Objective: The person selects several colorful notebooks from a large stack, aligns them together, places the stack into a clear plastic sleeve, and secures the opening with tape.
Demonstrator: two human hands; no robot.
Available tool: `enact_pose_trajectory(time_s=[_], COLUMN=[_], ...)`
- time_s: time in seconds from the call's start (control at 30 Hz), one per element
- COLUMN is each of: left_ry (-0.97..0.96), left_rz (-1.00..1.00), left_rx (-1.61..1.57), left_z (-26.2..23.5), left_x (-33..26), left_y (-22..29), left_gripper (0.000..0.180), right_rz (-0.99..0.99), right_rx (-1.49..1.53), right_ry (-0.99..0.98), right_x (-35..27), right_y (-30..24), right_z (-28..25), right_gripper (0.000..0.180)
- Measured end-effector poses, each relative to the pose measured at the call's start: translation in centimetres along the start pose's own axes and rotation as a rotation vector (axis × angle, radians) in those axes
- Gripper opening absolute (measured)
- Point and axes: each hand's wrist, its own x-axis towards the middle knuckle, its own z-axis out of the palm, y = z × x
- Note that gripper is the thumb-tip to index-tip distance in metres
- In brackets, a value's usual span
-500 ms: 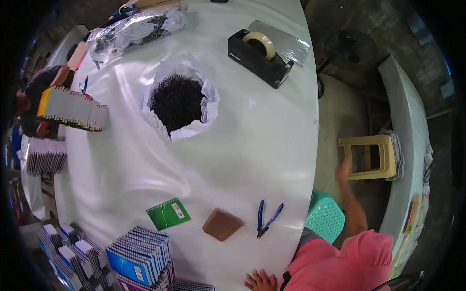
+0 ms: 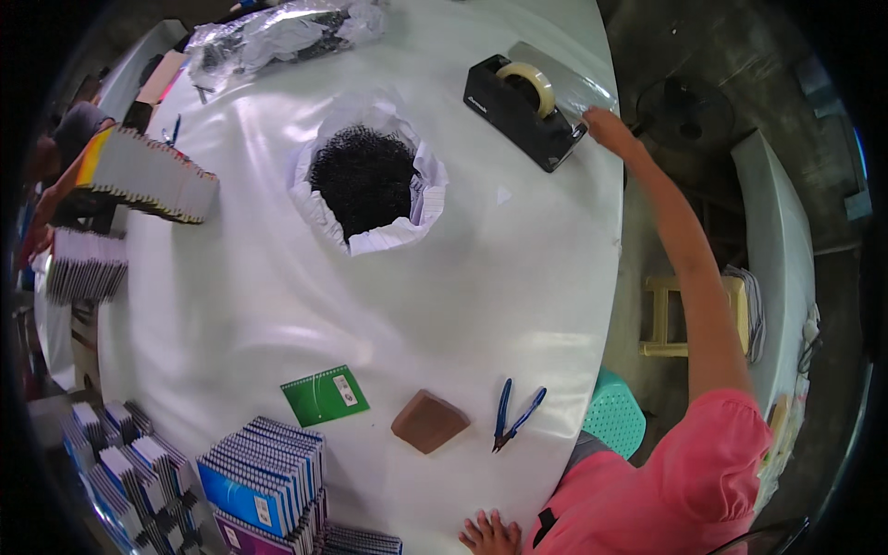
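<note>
My left hand [image 2: 490, 534] rests on the white table's near edge, fingers spread and holding nothing. My right arm, in a pink sleeve, stretches out to the far right. There my right hand [image 2: 610, 132] has its fingers bent at the edge of a clear plastic sheet [image 2: 592, 85]. The sheet lies beside a black tape dispenser [image 2: 523, 116] with a pale tape roll. Nearer me are blue-handled nippers [image 2: 511, 416] with the handles apart, a flat brown block [image 2: 430, 422] and a green spiral notebook [image 2: 326, 396].
Black wiry pieces [image 2: 363, 183] fill a white paper wrapping mid-table. Blue spiral notebooks [image 2: 264, 476] are stacked at the near left. At the left edge, a co-worker's arm [image 2: 57, 190] is by a notebook row [image 2: 153, 176]. A teal stool [image 2: 614, 414] and a beige stool [image 2: 661, 319] stand right.
My right hand has come up from beside the beige stool to the plastic sheet near the tape dispenser. My left hand stays on the table. The view has shifted slightly.
</note>
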Motion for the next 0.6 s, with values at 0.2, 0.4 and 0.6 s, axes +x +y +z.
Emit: enact_pose_trajectory(time_s=[0.2,0.4,0.6], left_ry=[0.155,0.267,0.255], left_rz=[-0.029,0.041,-0.073], left_rx=[0.068,-0.144,-2.071], left_z=[-0.5,-1.5,-5.3], left_x=[1.1,1.2,-3.0], left_y=[0.6,-0.9,-2.0], left_gripper=[0.056,0.065,0.075], right_rz=[0.487,0.529,-0.437], right_rx=[0.271,0.94,1.009], right_ry=[0.316,0.55,-0.31], right_x=[-11.5,-28.7,-49.5], right_y=[-6.3,-28.2,-50.7], right_z=[-3.6,-19.1,-22.4], right_gripper=[0.026,0.028,0.024])
